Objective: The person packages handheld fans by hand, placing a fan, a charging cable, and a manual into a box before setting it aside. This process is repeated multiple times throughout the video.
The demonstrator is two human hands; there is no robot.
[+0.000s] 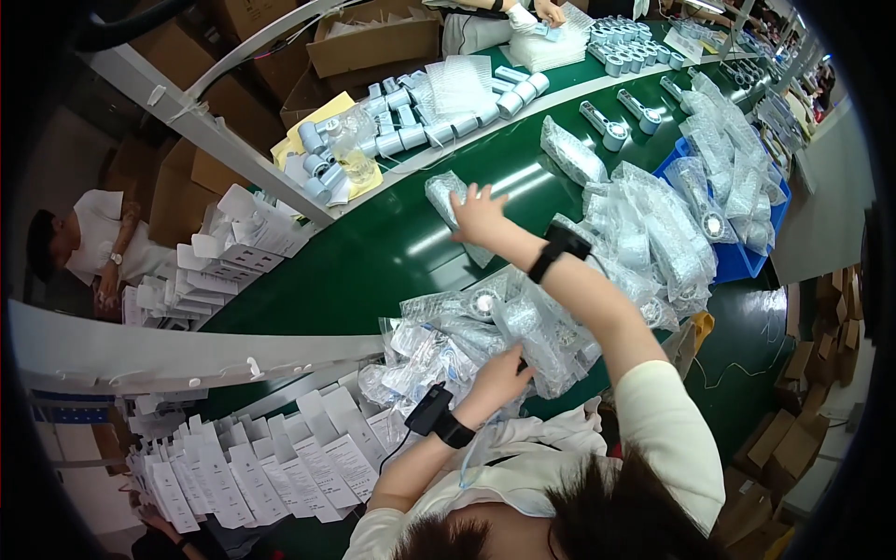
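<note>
Head view: R hand (481,215), fingers spread wide, is over a clear bubble-wrapped pale-blue packet (441,194) on the shiny green worktop (350,271) — contact unclear. L hand (498,381), fingers part-curled, is at a crinkly heap of clear bubble-wrapped pale-blue units (658,224); can't tell if gripping. Wrapped: the heap, plus more in a blue plastic bin (747,265). Unwrapped: approx. 3 smooth, round-headed pale-blue handhelds (612,133) nearby — bare.

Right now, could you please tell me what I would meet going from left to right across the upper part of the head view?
Upright white cartons → clear bottle → bubble-wrapped packet at the right hand → lone wrapped packet → blue bin.
</note>
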